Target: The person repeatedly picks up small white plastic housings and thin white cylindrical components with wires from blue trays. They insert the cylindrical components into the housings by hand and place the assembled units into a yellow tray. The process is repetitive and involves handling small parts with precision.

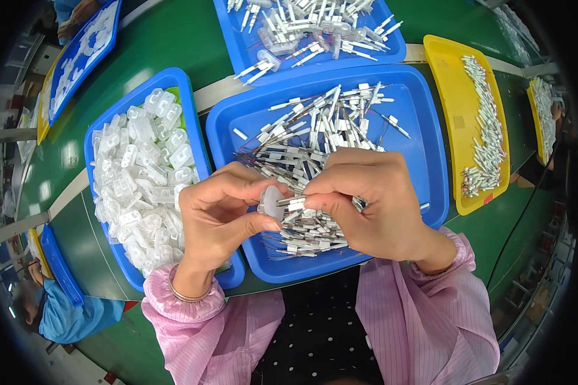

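Over the middle blue tray [433,160], my two hands meet. Between thumb and fingers, my left hand [221,205] grips a small translucent plastic housing [271,204] with its flat face turned right. My right hand [376,199] pinches a thin wired part with a white sleeve [294,204], whose end touches the housing's face. Whether that end sits inside the housing I cannot tell. Beneath my hands lies a heap of similar wired white parts [331,128] with thin dark and red leads.
Left of it, a blue tray [189,109] holds many translucent housings [144,173]. Another blue tray [231,38] at the back holds joined housings and white parts. To the right, a yellow tray [459,128] carries small white pieces [488,128]. A person in blue [77,314] sits at far left.
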Tool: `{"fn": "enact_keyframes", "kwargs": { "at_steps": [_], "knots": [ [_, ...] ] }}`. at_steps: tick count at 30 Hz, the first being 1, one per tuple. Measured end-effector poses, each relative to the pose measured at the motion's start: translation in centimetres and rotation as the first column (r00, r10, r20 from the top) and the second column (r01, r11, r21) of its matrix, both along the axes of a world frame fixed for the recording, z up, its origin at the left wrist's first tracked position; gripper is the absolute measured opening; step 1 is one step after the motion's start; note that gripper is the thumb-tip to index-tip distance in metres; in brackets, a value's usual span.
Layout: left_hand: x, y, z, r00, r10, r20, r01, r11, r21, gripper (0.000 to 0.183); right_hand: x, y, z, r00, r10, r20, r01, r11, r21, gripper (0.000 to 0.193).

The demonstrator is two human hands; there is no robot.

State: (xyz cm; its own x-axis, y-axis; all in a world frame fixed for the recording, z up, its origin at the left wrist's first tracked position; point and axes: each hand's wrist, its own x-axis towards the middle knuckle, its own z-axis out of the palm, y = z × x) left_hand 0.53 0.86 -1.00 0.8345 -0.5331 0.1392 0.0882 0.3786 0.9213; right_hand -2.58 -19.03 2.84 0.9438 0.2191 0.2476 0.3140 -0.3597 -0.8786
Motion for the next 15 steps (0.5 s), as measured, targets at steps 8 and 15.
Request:
{"fn": "enact_keyframes", "kwargs": {
  "at_steps": [8,15],
  "knots": [
    [-0.3,-0.4,-0.1,0.993,-0.011,-0.119,0.015,1.0,0.027,0.033,-0.4,-0.3,-0.4,0.999,-0.031,-0.037,0.034,0.997,0.069,0.007],
    [-0.5,-0.6,0.0,0.999,0.036,0.009,-0.037,0.991,0.132,0.032,-0.9,0.4,-0.4,0.988,-0.098,0.123,0.107,0.992,-0.062,0.011]
  ]
}}
